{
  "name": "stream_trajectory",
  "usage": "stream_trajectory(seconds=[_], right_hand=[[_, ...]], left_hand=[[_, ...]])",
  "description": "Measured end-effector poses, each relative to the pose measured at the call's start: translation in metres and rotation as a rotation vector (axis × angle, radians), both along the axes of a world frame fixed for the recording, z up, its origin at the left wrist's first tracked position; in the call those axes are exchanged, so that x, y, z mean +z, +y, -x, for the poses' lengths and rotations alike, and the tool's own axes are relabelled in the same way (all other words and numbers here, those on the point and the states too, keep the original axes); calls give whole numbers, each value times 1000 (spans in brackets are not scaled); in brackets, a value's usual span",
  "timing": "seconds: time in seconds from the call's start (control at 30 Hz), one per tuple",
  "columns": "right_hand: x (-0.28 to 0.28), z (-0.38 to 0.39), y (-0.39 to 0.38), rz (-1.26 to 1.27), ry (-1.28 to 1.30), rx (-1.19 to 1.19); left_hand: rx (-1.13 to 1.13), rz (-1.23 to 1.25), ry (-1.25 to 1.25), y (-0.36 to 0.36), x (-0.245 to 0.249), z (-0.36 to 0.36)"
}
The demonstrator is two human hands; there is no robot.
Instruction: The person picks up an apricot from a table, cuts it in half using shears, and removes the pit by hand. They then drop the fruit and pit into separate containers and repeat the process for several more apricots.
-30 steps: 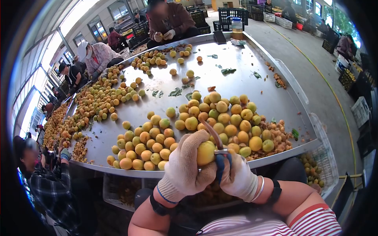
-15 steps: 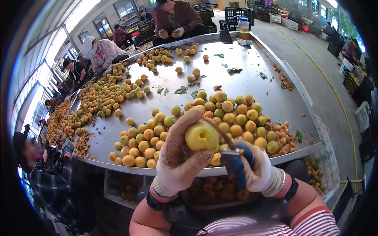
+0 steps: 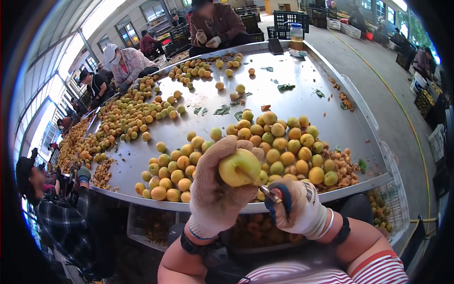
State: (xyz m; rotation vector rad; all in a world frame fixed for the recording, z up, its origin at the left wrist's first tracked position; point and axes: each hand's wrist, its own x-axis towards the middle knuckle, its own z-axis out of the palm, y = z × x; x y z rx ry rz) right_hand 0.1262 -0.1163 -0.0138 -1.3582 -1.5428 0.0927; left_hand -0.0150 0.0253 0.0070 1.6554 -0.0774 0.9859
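Observation:
My gloved left hand (image 3: pixel 217 187) is closed around a yellow-green apricot (image 3: pixel 240 167), fingers behind it and thumb below. My right hand (image 3: pixel 299 208), in a white glove with blue on it, grips a small thin-bladed knife (image 3: pixel 269 193) by its handle. The blade reaches up and left to the front of the apricot, its tip at a dark line in the skin. Both hands are held over the near edge of the metal table (image 3: pixel 156 131). Just beyond them lies a pile of loose apricots (image 3: pixel 281 144).
Brownish pitted scraps (image 3: pixel 344 165) lie right of the pile. Crates (image 3: pixel 395 189) with fruit stand below the table edge. More apricots (image 3: pixel 137 111) cover the left side. A jar (image 3: pixel 296 35) and a phone (image 3: pixel 275 46) sit at the far end. Co-workers (image 3: pixel 220 26) sit around the table.
The knife blade has come down from above and behind the apricot to its front face. My right hand has turned and lowered slightly. The left hand keeps hold of the fruit.

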Motion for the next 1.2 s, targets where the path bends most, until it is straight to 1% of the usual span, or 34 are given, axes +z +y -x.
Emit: stream_trajectory(seconds=[0.07, 0.1, 0.17, 0.2, 0.27, 0.3, 0.37, 0.4, 0.43, 0.47, 0.5, 0.53, 0.57, 0.6, 0.67, 0.7, 0.77, 0.8, 0.87, 0.9, 0.97, 1.0, 1.07, 1.1, 1.17, 1.2], right_hand=[[-4, 5, 3, -14, -27, -29], [-7, 7, 5, -25, -38, -43], [-15, 12, 8, -36, -49, -58], [-19, 14, 9, -37, -71, -93], [-24, 15, 11, -39, -96, -130], [-25, 14, 12, -49, -90, -139], [-25, 11, 12, -58, -86, -147], [-22, 7, 10, -7, -55, -101], [-21, 5, 9, 45, -25, -54], [-22, 5, 9, 44, -25, -54], [-23, 5, 10, -28, -49, -88], [-24, 5, 10, -101, -73, -122], [-24, 6, 10, -101, -72, -120], [-22, 6, 9, -86, -76, -116], [-17, 7, 7, -71, -80, -112], [-13, 6, 6, -65, -72, -85], [-11, 5, 6, -60, -63, -60], [-11, 4, 5, -67, -80, -60], [-13, 3, 5, -74, -100, -63], [-15, 3, 6, -85, -92, -88], [-14, 3, 6, -96, -83, -111], [-12, 3, 6, -99, -99, -120], [-12, 4, 8, -106, -115, -124], [-14, 4, 8, -105, -114, -125], [-17, 6, 9, -106, -113, -125], [-18, 7, 10, -80, -112, -113]], left_hand=[[-71, 250, -143, -11, -1, -6], [-70, 249, -144, -13, 0, -7], [-188, 503, -155, -16, 3, -6], [-188, 503, -155, -17, 3, -3], [-129, 683, 211, -16, 3, 3], [-132, 684, 208, -15, 2, 1], [-251, 819, 180, -10, -1, -2], [-251, 819, 178, -9, -1, -3], [-160, 651, 150, -9, 1, -3], [-70, 482, 122, -9, 3, -4], [-70, 482, 122, -11, 8, -5], [-14, 373, 89, -16, 15, -6], [41, 266, 56, -18, 18, -6], [43, 266, 56, -16, 16, -5], [14, 148, 106, -9, 10, -2], [14, 148, 106, -7, 8, -1], [-267, 464, 146, -7, 6, 2], [-269, 464, 147, -8, 6, 2], [-180, 532, 343, -13, 9, 0], [-183, 533, 341, -14, 11, -1], [-176, 420, 193, -16, 15, -3], [-175, 420, 193, -18, 14, -4], [-75, 381, 147, -21, 10, -6], [-71, 379, 147, -19, 9, -5], [87, 182, 239, -11, 6, -2], [88, 180, 239, -9, 6, -2]])
